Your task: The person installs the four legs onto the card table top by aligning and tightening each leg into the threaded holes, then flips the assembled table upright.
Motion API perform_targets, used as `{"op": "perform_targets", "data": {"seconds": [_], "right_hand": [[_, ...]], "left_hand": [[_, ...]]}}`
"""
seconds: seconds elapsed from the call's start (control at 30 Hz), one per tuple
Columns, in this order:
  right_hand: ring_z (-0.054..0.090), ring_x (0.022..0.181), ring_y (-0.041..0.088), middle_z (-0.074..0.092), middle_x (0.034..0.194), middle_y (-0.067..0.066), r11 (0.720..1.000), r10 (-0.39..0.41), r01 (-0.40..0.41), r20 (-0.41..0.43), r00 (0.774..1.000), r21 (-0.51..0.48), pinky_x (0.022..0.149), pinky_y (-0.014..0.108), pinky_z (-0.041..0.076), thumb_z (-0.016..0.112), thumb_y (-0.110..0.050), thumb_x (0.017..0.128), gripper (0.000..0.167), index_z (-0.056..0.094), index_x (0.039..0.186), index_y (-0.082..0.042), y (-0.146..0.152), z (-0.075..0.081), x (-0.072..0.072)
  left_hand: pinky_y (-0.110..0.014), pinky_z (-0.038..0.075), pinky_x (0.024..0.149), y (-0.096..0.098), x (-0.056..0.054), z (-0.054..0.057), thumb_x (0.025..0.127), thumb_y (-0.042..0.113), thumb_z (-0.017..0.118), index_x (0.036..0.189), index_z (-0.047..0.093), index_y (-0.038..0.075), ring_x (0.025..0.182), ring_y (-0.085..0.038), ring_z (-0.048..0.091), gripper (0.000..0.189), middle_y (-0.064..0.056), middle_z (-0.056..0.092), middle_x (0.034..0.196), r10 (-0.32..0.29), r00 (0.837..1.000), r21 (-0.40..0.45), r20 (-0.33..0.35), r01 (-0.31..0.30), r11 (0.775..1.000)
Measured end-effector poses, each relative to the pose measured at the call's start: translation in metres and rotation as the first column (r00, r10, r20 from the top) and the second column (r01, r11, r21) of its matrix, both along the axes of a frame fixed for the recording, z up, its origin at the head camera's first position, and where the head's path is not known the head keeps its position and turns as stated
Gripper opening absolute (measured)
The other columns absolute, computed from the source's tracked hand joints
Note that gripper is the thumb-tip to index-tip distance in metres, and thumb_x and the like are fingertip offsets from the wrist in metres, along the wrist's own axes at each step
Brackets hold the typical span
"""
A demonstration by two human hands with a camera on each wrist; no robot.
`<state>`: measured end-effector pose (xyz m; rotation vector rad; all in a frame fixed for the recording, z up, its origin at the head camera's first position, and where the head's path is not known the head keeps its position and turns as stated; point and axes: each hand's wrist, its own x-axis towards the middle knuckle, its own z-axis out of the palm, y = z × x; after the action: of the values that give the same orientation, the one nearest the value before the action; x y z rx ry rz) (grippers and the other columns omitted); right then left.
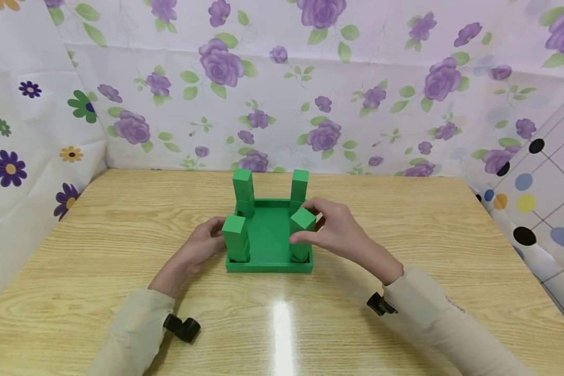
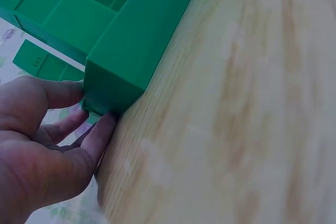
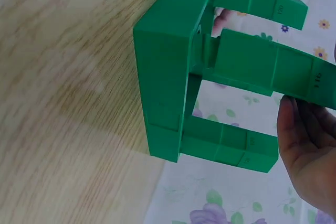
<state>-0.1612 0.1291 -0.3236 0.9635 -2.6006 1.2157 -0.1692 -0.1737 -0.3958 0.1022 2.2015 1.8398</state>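
Observation:
A green square tray (image 1: 270, 268) sits on the table, with a post of stacked green blocks standing at each corner. My right hand (image 1: 336, 230) pinches the upper part of the near-right post (image 1: 303, 219) between thumb and fingers. That post's top is turned relative to the tray's sides. In the right wrist view the post (image 3: 247, 59) looks slightly bent between its blocks. My left hand (image 1: 202, 245) grips the tray's left side beside the near-left post (image 1: 235, 237). The left wrist view shows thumb and fingertips against the tray's side wall (image 2: 113, 85).
The far-left post (image 1: 244, 190) and far-right post (image 1: 299, 188) stand upright at the back of the tray. Wood-grain tabletop (image 1: 122, 224) surrounds it. A floral cloth (image 1: 272, 94) hangs behind the table, and patterned cloths border both sides.

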Motion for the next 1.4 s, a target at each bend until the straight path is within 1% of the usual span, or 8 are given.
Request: {"op": "perform_targets", "data": {"seconds": [0.17, 0.33, 0.53, 0.83, 1.1, 1.23, 1.3, 1.4], "right_hand": [[0.059, 0.074, 0.016, 0.051, 0.084, 0.003, 0.999, 0.007, -0.004, -0.087, 0.996, 0.034, 0.066, 0.028, 0.054, 0.089, -0.022, 0.065, 0.053, 0.059, 0.104, -0.001, -0.001, -0.003, -0.001], [0.059, 0.079, 0.018, 0.056, 0.086, 0.003, 0.999, 0.031, -0.027, -0.141, 0.990, 0.031, 0.067, 0.031, 0.055, 0.088, -0.025, 0.067, 0.054, 0.061, 0.106, 0.000, 0.003, -0.005, -0.001], [0.062, 0.083, 0.021, 0.063, 0.095, 0.008, 0.998, 0.066, -0.064, -0.125, 0.990, 0.021, 0.066, 0.032, 0.056, 0.082, -0.030, 0.071, 0.058, 0.062, 0.113, 0.004, 0.009, -0.004, -0.003], [0.063, 0.087, 0.024, 0.064, 0.104, 0.011, 0.991, 0.136, -0.135, -0.046, 0.990, 0.018, 0.068, 0.025, 0.055, 0.084, -0.018, 0.072, 0.053, 0.063, 0.115, 0.003, 0.012, 0.002, -0.006], [0.063, 0.061, 0.010, 0.063, 0.095, 0.009, 0.988, 0.150, -0.144, -0.187, 0.971, 0.046, 0.059, 0.021, 0.053, 0.082, -0.027, 0.072, 0.059, 0.061, 0.116, 0.007, 0.008, -0.002, -0.007], [0.059, 0.056, 0.009, 0.062, 0.093, 0.009, 0.991, 0.127, -0.118, -0.218, 0.968, 0.056, 0.056, 0.021, 0.051, 0.082, -0.026, 0.074, 0.057, 0.061, 0.116, 0.007, 0.005, -0.003, -0.005], [0.061, 0.063, 0.013, 0.063, 0.099, 0.011, 0.993, 0.114, -0.105, -0.186, 0.976, 0.059, 0.058, 0.023, 0.052, 0.081, -0.023, 0.076, 0.055, 0.060, 0.118, 0.007, 0.005, -0.002, -0.003], [0.063, 0.087, 0.020, 0.062, 0.113, 0.014, 0.993, 0.109, -0.105, -0.083, 0.991, 0.054, 0.069, 0.029, 0.054, 0.077, -0.019, 0.083, 0.054, 0.057, 0.127, 0.005, 0.009, 0.001, -0.001]], "left_hand": [[-0.027, 0.046, 0.090, 0.000, 0.001, 0.000, 0.100, 0.001, 0.049, 0.141, 0.035, -0.009, 0.114, -0.026, 0.047, 0.044, -0.023, 0.042, 0.132, -0.007, 1.000, 0.005, 0.008, 0.007, 1.000], [-0.027, 0.047, 0.089, 0.000, 0.001, 0.000, 0.100, 0.000, 0.048, 0.141, 0.035, -0.009, 0.113, -0.025, 0.048, 0.044, -0.023, 0.042, 0.132, -0.014, 1.000, 0.019, 0.006, 0.014, 1.000], [-0.025, 0.046, 0.088, -0.001, 0.002, 0.001, 0.100, 0.000, 0.048, 0.141, 0.035, -0.009, 0.112, -0.024, 0.048, 0.044, -0.023, 0.042, 0.132, -0.015, 1.000, 0.023, 0.004, 0.015, 1.000], [-0.025, 0.046, 0.088, -0.002, 0.002, 0.001, 0.100, 0.001, 0.048, 0.141, 0.036, -0.008, 0.109, -0.022, 0.048, 0.044, -0.022, 0.043, 0.130, -0.008, 1.000, 0.018, 0.008, 0.008, 1.000], [-0.025, 0.046, 0.087, -0.002, 0.001, 0.000, 0.100, 0.001, 0.049, 0.141, 0.036, -0.008, 0.109, -0.022, 0.048, 0.045, -0.022, 0.043, 0.130, -0.010, 1.000, 0.016, 0.008, 0.010, 1.000], [-0.025, 0.046, 0.087, -0.003, 0.001, 0.000, 0.100, 0.001, 0.049, 0.141, 0.036, -0.008, 0.110, -0.023, 0.047, 0.044, -0.022, 0.042, 0.131, -0.004, 1.000, 0.021, 0.011, 0.004, 1.000], [-0.026, 0.046, 0.087, -0.003, 0.001, -0.001, 0.100, 0.001, 0.049, 0.141, 0.036, -0.007, 0.110, -0.023, 0.048, 0.044, -0.021, 0.043, 0.131, -0.006, 1.000, 0.023, 0.008, 0.006, 1.000], [-0.026, 0.046, 0.087, -0.002, 0.001, -0.002, 0.100, 0.002, 0.049, 0.141, 0.036, -0.007, 0.108, -0.022, 0.049, 0.044, -0.021, 0.044, 0.129, -0.012, 1.000, 0.022, 0.002, 0.012, 1.000]]}}
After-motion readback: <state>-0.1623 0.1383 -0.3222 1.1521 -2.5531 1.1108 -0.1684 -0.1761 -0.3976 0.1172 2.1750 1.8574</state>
